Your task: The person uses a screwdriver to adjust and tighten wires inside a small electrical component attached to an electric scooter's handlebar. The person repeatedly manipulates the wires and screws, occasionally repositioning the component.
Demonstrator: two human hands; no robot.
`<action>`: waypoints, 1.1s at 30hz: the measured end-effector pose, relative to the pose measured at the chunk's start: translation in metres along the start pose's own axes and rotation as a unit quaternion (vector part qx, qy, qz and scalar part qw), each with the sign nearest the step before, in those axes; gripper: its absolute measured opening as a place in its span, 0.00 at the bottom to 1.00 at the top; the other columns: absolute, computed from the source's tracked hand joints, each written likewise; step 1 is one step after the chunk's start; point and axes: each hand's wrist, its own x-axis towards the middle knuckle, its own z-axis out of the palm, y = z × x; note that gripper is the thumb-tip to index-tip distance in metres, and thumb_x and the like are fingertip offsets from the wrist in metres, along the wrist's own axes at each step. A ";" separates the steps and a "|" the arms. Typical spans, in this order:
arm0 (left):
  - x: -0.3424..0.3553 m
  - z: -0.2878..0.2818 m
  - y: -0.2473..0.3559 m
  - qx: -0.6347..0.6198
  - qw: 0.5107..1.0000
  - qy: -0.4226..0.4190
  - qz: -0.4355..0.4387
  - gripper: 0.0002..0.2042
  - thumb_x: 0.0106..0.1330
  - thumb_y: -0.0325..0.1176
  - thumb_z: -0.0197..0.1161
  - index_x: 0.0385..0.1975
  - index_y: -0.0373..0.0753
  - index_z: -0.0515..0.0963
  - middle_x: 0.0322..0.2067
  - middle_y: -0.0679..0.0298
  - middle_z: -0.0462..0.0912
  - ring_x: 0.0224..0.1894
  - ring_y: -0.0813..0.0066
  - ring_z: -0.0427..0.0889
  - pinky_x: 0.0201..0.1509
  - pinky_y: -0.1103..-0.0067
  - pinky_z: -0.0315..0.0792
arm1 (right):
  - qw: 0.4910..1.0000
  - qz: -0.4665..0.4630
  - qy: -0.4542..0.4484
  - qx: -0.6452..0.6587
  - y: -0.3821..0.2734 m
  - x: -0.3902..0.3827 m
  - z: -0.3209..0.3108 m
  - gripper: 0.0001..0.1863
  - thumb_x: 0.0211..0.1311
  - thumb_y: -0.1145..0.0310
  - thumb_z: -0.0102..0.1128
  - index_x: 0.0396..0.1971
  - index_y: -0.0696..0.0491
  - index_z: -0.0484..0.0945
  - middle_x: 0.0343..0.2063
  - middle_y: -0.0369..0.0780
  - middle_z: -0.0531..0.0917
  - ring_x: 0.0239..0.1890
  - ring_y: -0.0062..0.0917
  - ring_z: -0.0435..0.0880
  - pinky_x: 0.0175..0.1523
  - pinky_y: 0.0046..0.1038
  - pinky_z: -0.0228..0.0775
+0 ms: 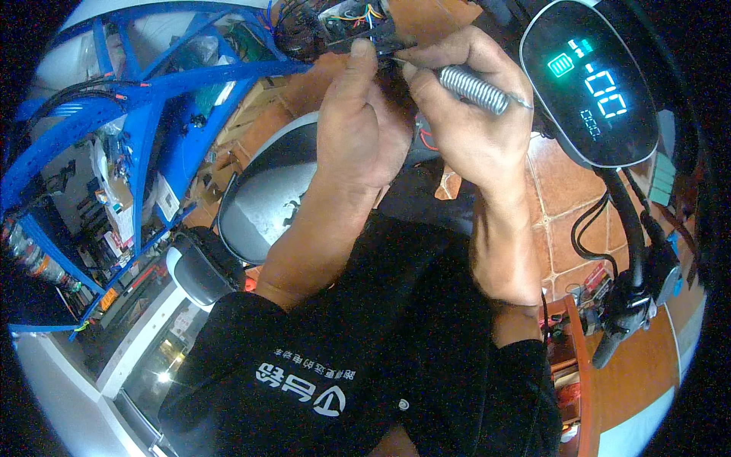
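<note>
My left hand (358, 126) is raised at the upper middle, thumb up and fingers closed in a pinch. What lies between its fingertips is small, dark and mostly hidden. Close beside it, my right hand (476, 107) is closed around a silver coil of solder wire (474, 90), whose loose end sticks out to the right. Right thumb and forefinger pinch together near the left fingertips, by a thin dark piece. Just beyond both hands is an opened dark housing (346, 21) with several orange, white and blue wires (367, 15) showing.
A lit oval dashboard (590, 84) stands at the upper right, above a black handlebar grip (618, 324) with hanging cables. A black scooter seat (266, 206) is left of my arms. Blue metal shelving (152, 137) fills the left. An orange-brown wooden cabinet (624, 365) is lower right.
</note>
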 end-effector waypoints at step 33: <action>-0.001 0.020 -0.004 0.110 0.990 0.091 0.018 0.17 0.73 0.46 0.48 0.48 0.39 0.73 0.42 0.62 0.78 0.47 0.69 0.75 0.58 0.69 0.64 | 1.000 -0.014 0.021 0.003 0.002 0.002 -0.003 0.03 0.47 0.78 0.61 0.23 0.56 0.77 0.20 0.38 0.80 0.23 0.24 0.81 0.31 0.23 0.73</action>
